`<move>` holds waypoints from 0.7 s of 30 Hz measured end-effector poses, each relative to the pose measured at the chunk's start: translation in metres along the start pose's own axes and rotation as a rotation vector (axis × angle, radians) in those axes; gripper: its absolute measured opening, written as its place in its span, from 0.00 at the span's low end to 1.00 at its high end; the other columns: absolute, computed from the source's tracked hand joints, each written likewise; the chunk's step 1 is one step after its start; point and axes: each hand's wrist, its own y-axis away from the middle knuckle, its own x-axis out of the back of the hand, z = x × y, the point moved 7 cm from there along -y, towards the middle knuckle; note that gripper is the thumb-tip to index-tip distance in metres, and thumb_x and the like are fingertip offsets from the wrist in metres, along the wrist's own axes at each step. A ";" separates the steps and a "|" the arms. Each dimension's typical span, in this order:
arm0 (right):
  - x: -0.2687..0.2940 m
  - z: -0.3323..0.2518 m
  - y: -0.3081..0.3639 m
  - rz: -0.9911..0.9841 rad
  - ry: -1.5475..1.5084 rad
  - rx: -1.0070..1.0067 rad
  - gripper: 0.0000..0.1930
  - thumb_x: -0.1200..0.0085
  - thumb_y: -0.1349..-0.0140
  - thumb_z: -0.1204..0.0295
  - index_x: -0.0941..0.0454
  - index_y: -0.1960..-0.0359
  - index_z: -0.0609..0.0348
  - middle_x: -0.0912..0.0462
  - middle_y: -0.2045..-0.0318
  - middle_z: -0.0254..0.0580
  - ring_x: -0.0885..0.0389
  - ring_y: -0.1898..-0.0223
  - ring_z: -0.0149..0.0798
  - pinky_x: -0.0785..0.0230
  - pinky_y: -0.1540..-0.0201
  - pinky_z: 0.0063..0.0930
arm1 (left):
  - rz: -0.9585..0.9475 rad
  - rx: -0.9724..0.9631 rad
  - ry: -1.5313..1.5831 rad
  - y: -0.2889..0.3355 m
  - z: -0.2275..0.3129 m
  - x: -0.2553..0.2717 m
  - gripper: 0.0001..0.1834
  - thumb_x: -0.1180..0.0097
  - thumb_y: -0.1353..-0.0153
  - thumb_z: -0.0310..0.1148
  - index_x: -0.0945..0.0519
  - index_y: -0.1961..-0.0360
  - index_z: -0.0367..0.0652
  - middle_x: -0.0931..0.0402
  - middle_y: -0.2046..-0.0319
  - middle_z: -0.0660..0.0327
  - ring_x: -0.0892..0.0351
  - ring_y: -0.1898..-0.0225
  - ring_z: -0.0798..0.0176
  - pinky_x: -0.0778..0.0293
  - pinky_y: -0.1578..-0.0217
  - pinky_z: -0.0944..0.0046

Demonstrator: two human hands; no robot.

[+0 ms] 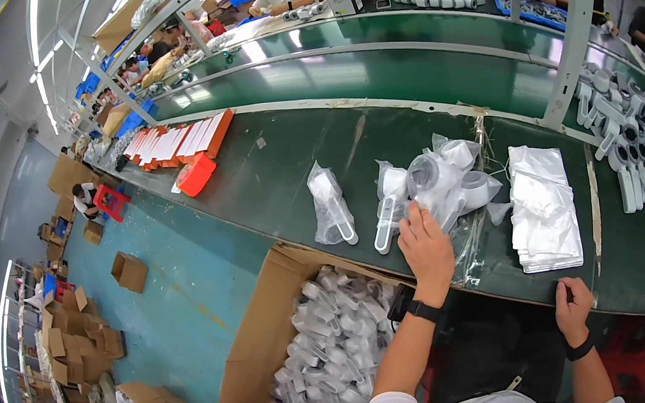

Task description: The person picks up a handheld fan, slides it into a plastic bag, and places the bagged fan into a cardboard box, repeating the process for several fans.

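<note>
Bagged white plastic parts in crinkled clear film lie heaped on the green counter, directly beyond the left hand, whose fingers rest spread on the heap. Right hand, loosely curled and empty, sits farther back at the counter edge.
</note>
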 end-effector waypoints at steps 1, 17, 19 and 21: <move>0.000 -0.001 0.000 0.008 0.002 0.001 0.01 0.46 0.42 0.80 0.23 0.70 0.65 0.29 0.80 0.41 0.32 0.81 0.35 0.42 0.77 0.27 | 0.035 -0.006 -0.009 0.000 -0.001 0.000 0.28 0.40 0.53 0.25 0.31 0.48 0.30 0.34 0.40 0.47 0.32 0.49 0.42 0.31 0.53 0.50; -0.002 0.003 0.001 -0.001 0.047 -0.066 0.02 0.47 0.40 0.79 0.23 0.69 0.65 0.29 0.79 0.38 0.33 0.79 0.29 0.42 0.76 0.24 | 0.034 0.045 0.091 -0.001 -0.004 0.004 0.33 0.36 0.58 0.23 0.33 0.47 0.31 0.34 0.40 0.49 0.32 0.47 0.43 0.31 0.53 0.50; -0.002 -0.002 0.000 0.020 0.031 -0.034 0.02 0.47 0.40 0.79 0.23 0.70 0.65 0.30 0.80 0.38 0.34 0.80 0.30 0.43 0.76 0.25 | 0.018 0.062 0.111 0.000 -0.006 0.002 0.37 0.33 0.61 0.24 0.34 0.46 0.32 0.36 0.39 0.49 0.33 0.46 0.43 0.32 0.52 0.50; -0.001 -0.002 0.000 0.017 0.036 -0.028 0.02 0.47 0.40 0.80 0.23 0.70 0.65 0.30 0.80 0.38 0.34 0.80 0.30 0.43 0.77 0.25 | 0.000 0.076 0.132 0.000 -0.007 0.000 0.41 0.30 0.64 0.25 0.35 0.45 0.32 0.37 0.39 0.49 0.34 0.45 0.43 0.32 0.51 0.50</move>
